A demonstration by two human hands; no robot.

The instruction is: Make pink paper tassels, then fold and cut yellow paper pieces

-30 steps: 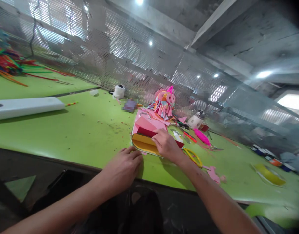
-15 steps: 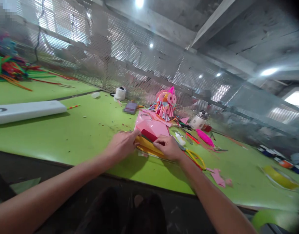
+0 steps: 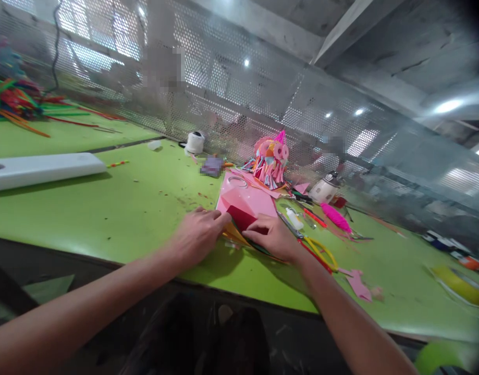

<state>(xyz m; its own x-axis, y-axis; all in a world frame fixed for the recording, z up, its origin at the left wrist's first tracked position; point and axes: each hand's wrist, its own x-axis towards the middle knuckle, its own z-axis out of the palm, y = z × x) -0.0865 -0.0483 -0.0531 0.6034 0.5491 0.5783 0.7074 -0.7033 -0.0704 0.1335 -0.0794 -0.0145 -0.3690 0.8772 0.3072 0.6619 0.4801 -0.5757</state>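
Observation:
Between my two hands is a small stack of coloured paper sheets, with a red sheet [image 3: 242,217] at the back and a yellow sheet [image 3: 235,235] toward me. A thin dark green edge shows between them. My left hand [image 3: 200,232] is closed on the stack's left end, fingertips at its upper edge. My right hand [image 3: 273,237] pinches the stack farther right, thumb and fingers together and covering part of it. Behind the stack lies pink paper [image 3: 255,200] on the green table. Yellow-handled scissors [image 3: 319,252] lie right of my right hand.
A pink tasselled paper figure [image 3: 271,159] stands behind the pink paper. Farther right are a small white bottle [image 3: 294,219], a bright pink bundle [image 3: 336,217] and a roll of yellow tape [image 3: 460,284]. A long white case [image 3: 47,169] lies at the left.
The yellow sheet showed as a broad face and now shows as a narrower, bent strip, with more red visible. Both hands remain on the stack. The view has shifted slightly.

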